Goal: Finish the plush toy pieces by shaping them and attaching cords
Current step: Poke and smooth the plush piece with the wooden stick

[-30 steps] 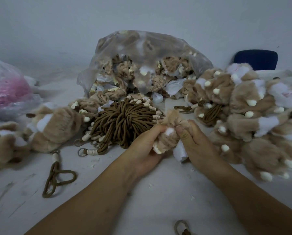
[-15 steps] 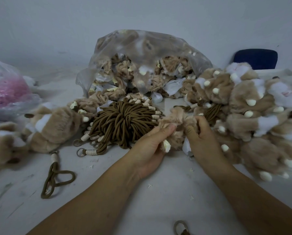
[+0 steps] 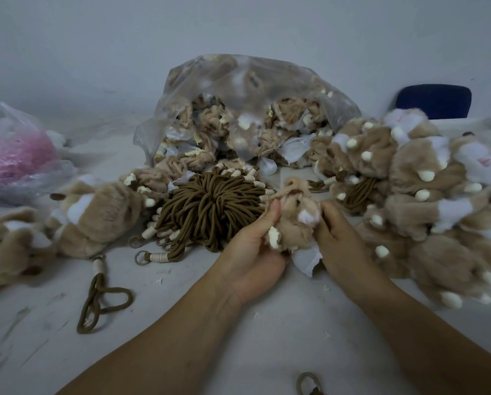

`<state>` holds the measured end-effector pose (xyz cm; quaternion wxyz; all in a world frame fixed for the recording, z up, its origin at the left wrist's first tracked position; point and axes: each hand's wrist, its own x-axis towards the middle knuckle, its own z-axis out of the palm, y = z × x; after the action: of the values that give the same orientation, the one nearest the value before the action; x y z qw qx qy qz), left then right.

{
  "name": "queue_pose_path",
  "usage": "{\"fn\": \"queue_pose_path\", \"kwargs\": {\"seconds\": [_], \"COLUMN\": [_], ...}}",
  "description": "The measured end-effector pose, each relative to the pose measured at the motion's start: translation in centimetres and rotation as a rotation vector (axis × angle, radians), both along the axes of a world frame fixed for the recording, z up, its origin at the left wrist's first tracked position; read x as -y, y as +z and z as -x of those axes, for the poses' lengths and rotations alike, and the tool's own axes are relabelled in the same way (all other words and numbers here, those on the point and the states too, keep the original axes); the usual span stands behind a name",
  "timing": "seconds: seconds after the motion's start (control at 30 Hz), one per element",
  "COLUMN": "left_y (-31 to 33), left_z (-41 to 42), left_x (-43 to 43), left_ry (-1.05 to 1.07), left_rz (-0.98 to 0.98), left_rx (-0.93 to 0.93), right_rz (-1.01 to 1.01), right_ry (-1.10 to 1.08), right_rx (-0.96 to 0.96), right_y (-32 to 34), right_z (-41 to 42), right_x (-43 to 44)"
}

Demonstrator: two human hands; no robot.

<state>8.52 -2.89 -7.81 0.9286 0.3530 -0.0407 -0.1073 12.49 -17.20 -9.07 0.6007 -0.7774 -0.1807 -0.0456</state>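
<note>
A tan plush toy piece (image 3: 292, 215) with white patches and a white fabric flap hanging below sits between both hands, just above the table. My left hand (image 3: 252, 249) grips its left side, thumb pressed on the top. My right hand (image 3: 338, 240) grips its right side. A bundle of brown cords (image 3: 210, 206) with cream-wrapped ends and rings lies directly behind my left hand. One loose brown cord (image 3: 101, 300) lies on the table at the left.
A clear plastic bag (image 3: 238, 109) of unturned tan pieces stands behind. A heap of furry plush pieces (image 3: 426, 201) fills the right. More plush pieces (image 3: 96, 212) lie left, by a bag of pink material (image 3: 13, 155). A blue chair back (image 3: 435, 101) is far right.
The plush piece has been turned and worked between the hands; more of its furry side and a white patch face up, and the hands have shifted slightly apart around it.
</note>
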Motion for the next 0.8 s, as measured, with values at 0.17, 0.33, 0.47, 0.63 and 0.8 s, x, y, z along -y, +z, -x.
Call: {"fn": "queue_pose_path", "kwargs": {"seconds": [0.17, 0.33, 0.47, 0.63, 0.8], "left_y": [0.0, -0.4, -0.3, -0.3, -1.0], "left_z": [-0.2, -0.5, 0.0, 0.5, 0.3], "left_x": [0.0, -0.2, -0.2, 0.2, 1.1], "left_ry": [0.214, 0.407, 0.44, 0.487, 0.803], "left_rz": [-0.308, -0.565, -0.721, -1.018, -1.56], "left_rx": [0.044, 0.092, 0.153, 0.291, 0.847], "right_rz": [-0.013, 0.06, 0.178, 0.139, 0.342], "right_ry": [-0.182, -0.168, -0.136, -0.111, -0.251], "right_rx": [0.076, 0.392, 0.455, 0.301, 0.13], "right_y": [-0.3, 0.4, 0.6, 0.5, -0.9], "right_z": [-0.3, 0.9, 0.7, 0.7, 0.5], "right_x": [-0.2, -0.4, -0.6, -0.5, -1.2]}}
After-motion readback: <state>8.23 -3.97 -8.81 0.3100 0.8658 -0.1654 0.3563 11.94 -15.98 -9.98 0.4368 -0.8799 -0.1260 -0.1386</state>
